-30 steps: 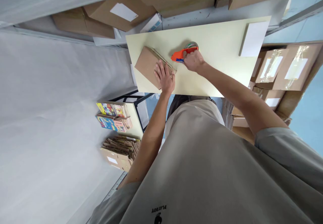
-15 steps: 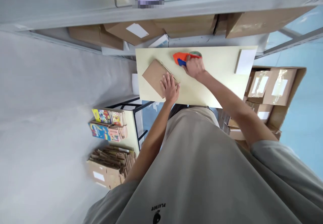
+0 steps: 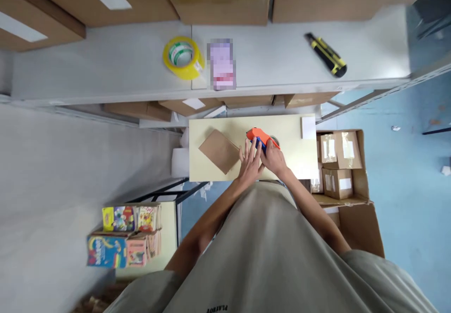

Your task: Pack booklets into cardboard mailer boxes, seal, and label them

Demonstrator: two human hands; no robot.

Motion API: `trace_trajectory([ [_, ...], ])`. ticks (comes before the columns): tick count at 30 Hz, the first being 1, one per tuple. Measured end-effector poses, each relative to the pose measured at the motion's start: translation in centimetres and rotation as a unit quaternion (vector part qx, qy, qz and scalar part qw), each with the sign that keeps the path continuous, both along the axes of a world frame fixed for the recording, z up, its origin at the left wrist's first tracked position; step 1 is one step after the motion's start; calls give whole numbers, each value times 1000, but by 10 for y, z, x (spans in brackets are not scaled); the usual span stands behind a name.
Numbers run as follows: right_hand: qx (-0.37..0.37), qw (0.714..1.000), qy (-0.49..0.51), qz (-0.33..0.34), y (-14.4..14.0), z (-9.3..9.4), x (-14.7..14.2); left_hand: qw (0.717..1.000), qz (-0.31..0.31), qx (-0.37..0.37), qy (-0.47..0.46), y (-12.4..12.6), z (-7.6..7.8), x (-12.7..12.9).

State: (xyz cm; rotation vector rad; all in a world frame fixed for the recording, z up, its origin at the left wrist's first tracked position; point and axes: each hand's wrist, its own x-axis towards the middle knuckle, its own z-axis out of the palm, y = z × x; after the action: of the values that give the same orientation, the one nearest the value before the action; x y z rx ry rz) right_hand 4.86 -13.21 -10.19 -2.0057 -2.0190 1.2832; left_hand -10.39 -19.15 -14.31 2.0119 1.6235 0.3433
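My right hand [image 3: 274, 159] is wrapped round an orange and blue tape dispenser [image 3: 260, 136] over the pale table [image 3: 294, 160]. Part of a tape roll shows beside its handle. My left hand [image 3: 250, 163] reaches to the dispenser's front end, fingers stretched out and apart, with the fingertips at or close to its blue part; whether they touch it I cannot tell. Just left of my left hand, a flat brown cardboard package [image 3: 220, 151] lies at a slant on the table.
A white block [image 3: 308, 128] sits at the table's right end. On the shelf above lie a yellow tape roll [image 3: 183, 58] and a black-yellow box cutter [image 3: 326, 54]. Cartons [image 3: 338, 162] stand to the right. Colourful booklets [image 3: 123, 235] are stacked at lower left.
My left hand has left the cardboard package and moved right to the dispenser. The dispenser has turned, its front now near my left fingers. My view has tilted up, showing more of the shelf.
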Motion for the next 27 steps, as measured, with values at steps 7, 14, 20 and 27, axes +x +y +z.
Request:
trace_trajectory([
  [7,320,947,37,-15,91,84,8,974,29,201,-105,113,85,18],
  [14,434,898,-59,25,212,103,0,952,14,276,-134,149,139,27],
  [20,429,899,-85,22,233,88,6,989,-8,135,-58,96,81,-16],
  [27,367,924,41,-103,114,22,-3,989,127,-75,24,35,-8,-109],
])
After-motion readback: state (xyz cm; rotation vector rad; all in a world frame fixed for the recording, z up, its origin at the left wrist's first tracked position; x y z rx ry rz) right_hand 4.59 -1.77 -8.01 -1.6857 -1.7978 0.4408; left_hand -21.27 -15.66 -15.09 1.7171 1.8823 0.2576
